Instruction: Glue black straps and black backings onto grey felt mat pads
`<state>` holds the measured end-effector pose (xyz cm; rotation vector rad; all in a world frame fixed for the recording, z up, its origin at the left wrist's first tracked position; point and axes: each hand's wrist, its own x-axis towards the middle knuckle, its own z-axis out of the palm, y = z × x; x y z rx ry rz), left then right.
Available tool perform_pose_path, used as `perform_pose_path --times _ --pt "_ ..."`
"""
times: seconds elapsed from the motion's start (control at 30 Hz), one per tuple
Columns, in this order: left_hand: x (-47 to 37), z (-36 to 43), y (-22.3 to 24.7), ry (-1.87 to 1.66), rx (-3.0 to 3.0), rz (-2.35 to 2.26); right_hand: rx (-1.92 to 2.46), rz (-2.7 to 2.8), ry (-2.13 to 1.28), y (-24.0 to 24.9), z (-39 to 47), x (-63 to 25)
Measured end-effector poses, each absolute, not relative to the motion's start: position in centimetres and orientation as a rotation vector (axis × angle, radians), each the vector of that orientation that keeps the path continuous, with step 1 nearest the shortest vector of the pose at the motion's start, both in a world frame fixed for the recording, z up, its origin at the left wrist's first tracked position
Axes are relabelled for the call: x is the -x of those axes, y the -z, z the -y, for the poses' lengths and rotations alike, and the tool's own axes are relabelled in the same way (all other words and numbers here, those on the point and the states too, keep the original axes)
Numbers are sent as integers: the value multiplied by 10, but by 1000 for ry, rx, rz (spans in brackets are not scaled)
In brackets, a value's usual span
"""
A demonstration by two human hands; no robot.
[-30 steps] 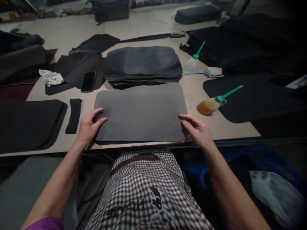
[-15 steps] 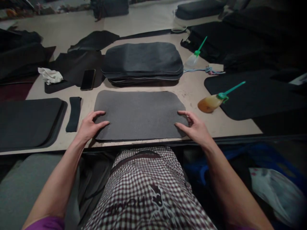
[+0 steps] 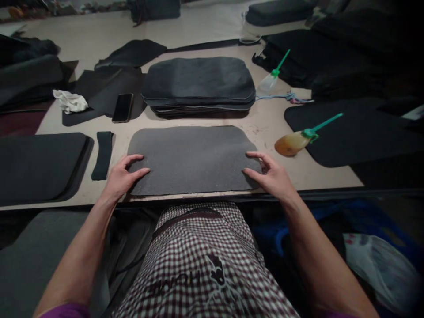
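Observation:
A grey sheet [image 3: 195,161] with rounded corners lies in front of me along the table's near edge. My left hand [image 3: 124,174] grips its left side, thumb and index finger resting on top while the other fingers are hidden at the edge. In the same way my right hand [image 3: 271,174] holds the right side. Just behind the sheet stands a stack of dark rounded sheets [image 3: 198,81]. Right of my right hand is a squeeze bottle [image 3: 291,143] of amber liquid, tilted, with a green nozzle.
A dark strip [image 3: 102,154] and a pile of black sheets [image 3: 39,165] lie at left. Further back are a phone [image 3: 122,108], a crumpled white cloth [image 3: 70,101] and a second bottle [image 3: 269,81]. Another black sheet [image 3: 351,132] covers the right side of the table [image 3: 338,179].
The grey sheet has settled slightly flatter and nearer the table's front edge, both hands still at its sides. The view has shifted a little.

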<state>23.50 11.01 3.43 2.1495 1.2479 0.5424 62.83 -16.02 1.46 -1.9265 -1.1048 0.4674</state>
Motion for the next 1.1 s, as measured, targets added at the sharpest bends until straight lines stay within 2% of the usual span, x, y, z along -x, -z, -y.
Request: perform_pose_path --times 0.77,1.1 --pt "-233 -110 -19 -626 -2387 -1015 2011 1442 -160 6 160 -631" --pt "-225 -113 -12 -640 -2475 -985 2047 1521 -131 14 159 -632"
